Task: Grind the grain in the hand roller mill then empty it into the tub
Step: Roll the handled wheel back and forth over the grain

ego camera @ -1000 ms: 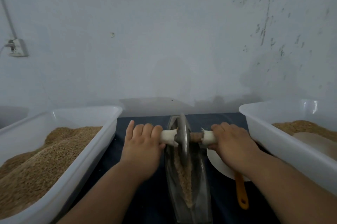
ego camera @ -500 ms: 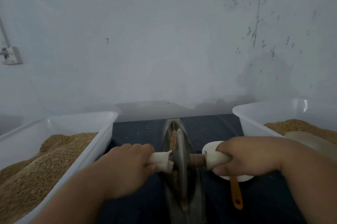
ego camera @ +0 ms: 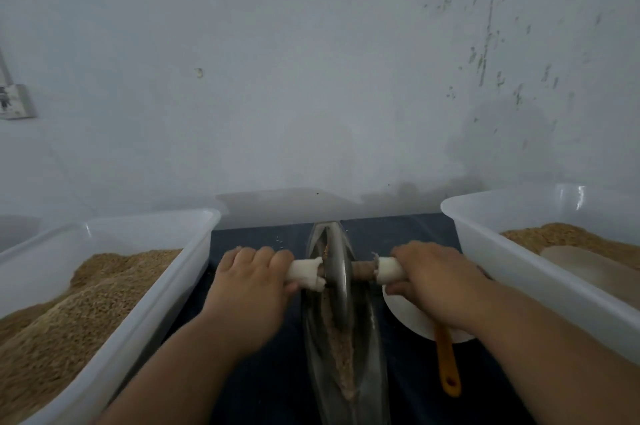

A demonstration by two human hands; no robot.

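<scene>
Centrally: hand roller mill, a metal wheel (ego camera: 336,282) standing upright in a long boat-shaped metal trough (ego camera: 372,348), on a dark blue tabletop (ego camera: 270,386). Brown grain (ego camera: 341,352) lies along the trough's groove, under the wheel and nearer.

- Left hand (ego camera: 252,286): fingers curled over the white-wrapped left handle (ego camera: 304,274) of the axle.
- Right hand (ego camera: 436,282): fingers curled round the right handle (ego camera: 389,270) likewise (bare brown axle shows between wrap and wheel).
- Left tub (ego camera: 156,300): white plastic, filled with a heap of kernels (ego camera: 69,313), just beside the left forearm.
- Right tub (ego camera: 512,265): white, holding finer tan meal (ego camera: 561,237) and a pale flat object (ego camera: 595,268), hard to identify.
- White dish (ego camera: 408,317) with orange handle (ego camera: 446,362): between mill and right tub, largely covered by the right hand and wrist.
- Wall socket (ego camera: 14,102): far left, partly cropped.

The frame edge cuts off the trough's near end.
</scene>
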